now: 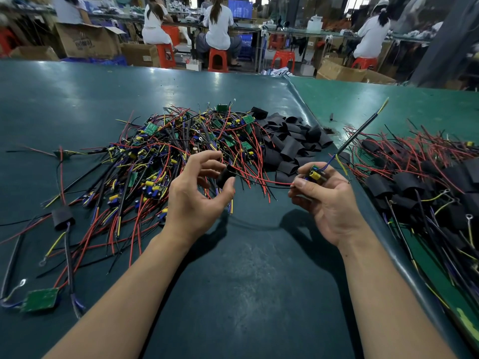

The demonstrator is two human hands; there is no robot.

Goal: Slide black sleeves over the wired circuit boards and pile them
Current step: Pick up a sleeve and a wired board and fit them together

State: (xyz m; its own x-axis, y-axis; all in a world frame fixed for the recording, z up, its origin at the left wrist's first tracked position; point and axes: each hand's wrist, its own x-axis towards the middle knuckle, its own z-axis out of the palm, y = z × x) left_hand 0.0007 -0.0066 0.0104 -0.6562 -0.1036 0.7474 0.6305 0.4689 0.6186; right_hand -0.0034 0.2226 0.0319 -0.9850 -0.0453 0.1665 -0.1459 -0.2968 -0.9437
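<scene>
- Far left of frame: a loose sleeved board [63,216] and a bare green board [41,299] lie on the desk [246,268], apart from the main heap.
- Centre-left: pile of bare wired boards [166,149], red/yellow/black leads tangled, just above the left hand.
- Left hand [197,198]: thumb and fingers curled, pinching one black sleeve [226,175]. Sleeve mouth looks turned toward the right hand; can't confirm it's open.
- Centre: red wire [261,178] runs roughly level from the sleeve across to the right hand. That line is the axis the sleeve has to travel.
- Upper centre: stock of empty sleeves [287,143], just right of the board pile.
- Right hand [324,193]: fingers closed round a circuit board [315,174]; its long black lead [363,128] sticks up to the upper right.
- Gap between sleeve and board is small; the left hand is nearer the sleeve, so the push looks like left-to-right along the wire.
- Right edge: pile of finished sleeved boards [420,185], nearest the right hand.
</scene>
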